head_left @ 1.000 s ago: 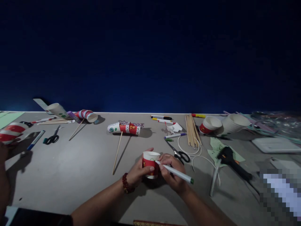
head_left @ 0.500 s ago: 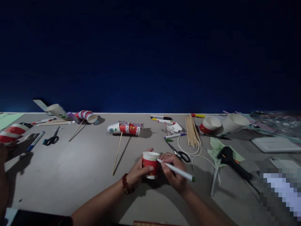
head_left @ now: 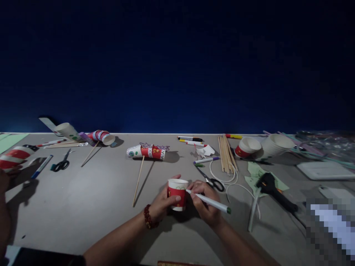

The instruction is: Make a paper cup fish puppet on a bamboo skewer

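My left hand point(head_left: 162, 203), with a beaded bracelet at the wrist, is wrapped round a red and white paper cup point(head_left: 177, 197) held upright. Green curved lines run along the cup's white band below the rim. In my right hand point(head_left: 206, 203) is a white marker point(head_left: 212, 201) with a green end, its tip at the right side of the cup. Beyond the cup lies a cup figure point(head_left: 151, 152) on a wooden stick, drawn with scales and purple paper pieces. Black-handled scissors point(head_left: 216, 183) rest just past my right hand.
A glue gun point(head_left: 277, 192) lies on green paper to the right, near white cord point(head_left: 238, 183). Wooden sticks point(head_left: 226, 155), stacked cups point(head_left: 277, 146) and several markers point(head_left: 190, 139) line the back. At far left another person's hand point(head_left: 5, 177) holds a red-and-white striped cup piece point(head_left: 15, 158).
Almost nothing differs. The marker and my right fingers have shifted very slightly at the cup's side, and the green line reaches a little nearer the marker tip.
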Demonstrator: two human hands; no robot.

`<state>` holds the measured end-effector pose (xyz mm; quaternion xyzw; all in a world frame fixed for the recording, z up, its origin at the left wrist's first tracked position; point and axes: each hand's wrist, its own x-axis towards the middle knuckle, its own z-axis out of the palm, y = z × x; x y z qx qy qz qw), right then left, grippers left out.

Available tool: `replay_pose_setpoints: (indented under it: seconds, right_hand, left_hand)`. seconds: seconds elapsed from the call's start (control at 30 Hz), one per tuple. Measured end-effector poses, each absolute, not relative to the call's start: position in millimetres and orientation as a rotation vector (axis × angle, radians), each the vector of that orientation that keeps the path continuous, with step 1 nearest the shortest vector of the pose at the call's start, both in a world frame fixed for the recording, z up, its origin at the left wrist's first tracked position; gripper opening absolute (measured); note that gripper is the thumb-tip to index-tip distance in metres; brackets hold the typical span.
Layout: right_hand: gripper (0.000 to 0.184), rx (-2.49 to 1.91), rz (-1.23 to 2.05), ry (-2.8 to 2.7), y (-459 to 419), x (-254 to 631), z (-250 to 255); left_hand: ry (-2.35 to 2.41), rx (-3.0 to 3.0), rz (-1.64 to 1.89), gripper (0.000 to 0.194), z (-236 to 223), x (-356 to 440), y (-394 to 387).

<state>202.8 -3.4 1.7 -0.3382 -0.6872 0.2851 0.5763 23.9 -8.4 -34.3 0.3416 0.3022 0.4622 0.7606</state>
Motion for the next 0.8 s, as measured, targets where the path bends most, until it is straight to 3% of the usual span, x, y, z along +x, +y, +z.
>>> replay_pose_setpoints:
  seconds: [0.8]
  right_hand:
    - [0.01, -0.754, 0.668, -1.588, -7.5, 199.0, 4.3]
  left_hand:
    - [0.632, 0.776, 1.016, 0.08, -32.0, 23.9, -7.5]
